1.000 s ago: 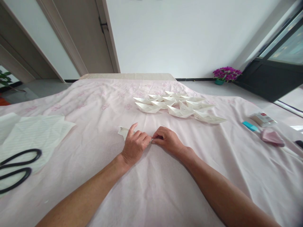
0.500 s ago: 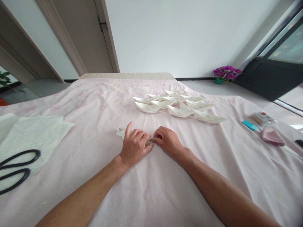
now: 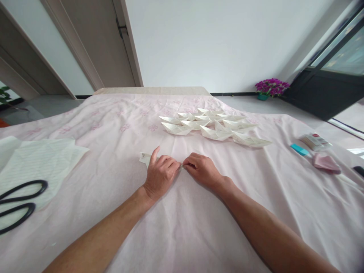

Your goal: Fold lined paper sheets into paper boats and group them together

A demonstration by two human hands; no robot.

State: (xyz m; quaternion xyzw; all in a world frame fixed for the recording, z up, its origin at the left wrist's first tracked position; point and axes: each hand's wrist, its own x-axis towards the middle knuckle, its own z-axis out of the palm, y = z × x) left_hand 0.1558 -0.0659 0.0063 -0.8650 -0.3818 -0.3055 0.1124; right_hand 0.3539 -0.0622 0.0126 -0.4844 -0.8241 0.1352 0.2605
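Nearest on the left, one pair of scissors (image 3: 22, 204), two black loops in view, lies over the lined sheets (image 3: 54, 159) on the pink cloth (image 3: 176, 235); how many sheets, I can't tell, and their lines carry no writing I can read. Now the middle, two hands at work! The left hand (image 3: 161, 175) folds over one small paper (image 3: 144, 157), holding it down on the cloth, little finger cocked up. Half a second ago its thumb stuck out toward the right; now it's drawn in, and the fingertips almost meet. The right hand (image 3: 202, 168) pinches narrowly at the paper's right end, thumb against forefinger. Marks show on the paper's far-left corner, too small to read. Over to the right: one pink item (image 3: 326, 163), one blue item (image 3: 299, 150) just beside it, and behind them one packet (image 3: 316, 141), red on its label, lettering too small. Beyond the hands, the boats (image 3: 217, 132): three along the near edge, at least eight in all, overlapping. Farthest, one pot of purple flowers (image 3: 272, 88) stands on the floor.
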